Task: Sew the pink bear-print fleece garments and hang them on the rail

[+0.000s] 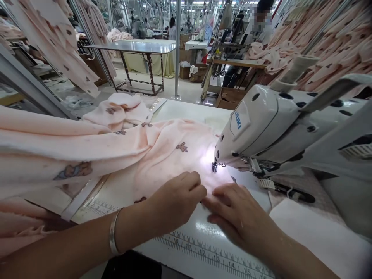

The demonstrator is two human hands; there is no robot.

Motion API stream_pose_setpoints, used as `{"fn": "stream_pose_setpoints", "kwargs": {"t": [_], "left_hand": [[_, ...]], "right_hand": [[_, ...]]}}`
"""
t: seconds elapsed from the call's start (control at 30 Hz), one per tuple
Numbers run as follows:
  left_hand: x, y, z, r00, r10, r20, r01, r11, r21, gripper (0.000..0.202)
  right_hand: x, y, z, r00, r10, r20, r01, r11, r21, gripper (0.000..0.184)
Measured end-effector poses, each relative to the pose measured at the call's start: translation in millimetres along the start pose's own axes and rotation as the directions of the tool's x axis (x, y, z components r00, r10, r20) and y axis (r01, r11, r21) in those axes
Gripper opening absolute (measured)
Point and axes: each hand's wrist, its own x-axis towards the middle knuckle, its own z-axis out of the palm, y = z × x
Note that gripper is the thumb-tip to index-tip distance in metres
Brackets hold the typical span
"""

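Pale pink fabric [174, 159] with small bear prints spreads over the sewing machine's white table [203, 224]. My left hand [177, 199], fingers curled in a pinch, grips the front edge of this fabric. Close beside it, my right hand [238, 213] has its thumb and fingers around the same edge, with fingertips resting on the cloth. Just beyond both hands, the lit presser foot [214, 167] of the white sewing machine [255, 120] stands at the cloth's right part. The fingertips partly hide the fabric edge between them.
A ruler strip [203, 252] runs along the table's front edge. More pink cloth [116, 110] is heaped at the back left, and garment pieces [343, 42] hang at right. A metal-topped table [136, 46] and a pole [177, 58] stand beyond. A co-worker [258, 27] is behind the machine.
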Motion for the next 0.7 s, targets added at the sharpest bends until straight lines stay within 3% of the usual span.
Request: {"fn": "stream_pose_setpoints", "kwargs": {"t": [0.1, 0.2, 0.27, 0.4, 0.5, 0.6, 0.7], "left_hand": [[0.8, 0.4, -3.8, 0.999, -0.025, -0.043, 0.020, 0.993, -0.117, 0.033], [-2.5, 0.4, -6.4, 0.999, 0.000, 0.039, 0.006, 0.988, -0.155, 0.040], [-4.8, -1.2, -4.8, 0.998, 0.028, 0.050, -0.024, 0.996, -0.089, 0.036], [-1.0, 2.9, -1.2, 0.989, 0.143, -0.037, -0.131, 0.964, 0.232, 0.015], [15.3, 4.2, -12.1, 0.993, 0.107, 0.051, -0.116, 0.964, 0.240, 0.024], [37.9, -18.1, -34.1, 0.989, 0.048, 0.142, -0.071, 0.983, 0.167, 0.039], [43.9, -52.4, -47.9, 0.996, -0.017, 0.092, -0.014, 0.944, 0.328, 0.041]], "right_hand": [[-2.7, -0.8, 0.8, 1.000, 0.009, 0.027, -0.008, 1.000, -0.024, 0.037], [-3.4, -1.7, -0.3, 1.000, -0.004, 0.011, 0.004, 1.000, -0.010, 0.037], [-3.1, -1.9, -1.0, 1.000, -0.010, -0.015, 0.010, 0.999, 0.033, 0.031], [-2.7, -2.5, 0.4, 0.995, 0.008, -0.101, 0.006, 0.991, 0.133, 0.022], [-3.7, -3.2, 0.6, 0.993, 0.021, -0.114, -0.004, 0.989, 0.147, 0.019], [-8.5, 1.3, -6.0, 0.997, 0.002, -0.080, 0.010, 0.989, 0.151, 0.015], [-21.0, 15.7, -20.9, 0.999, -0.021, -0.027, 0.025, 0.990, 0.136, 0.007]]}}
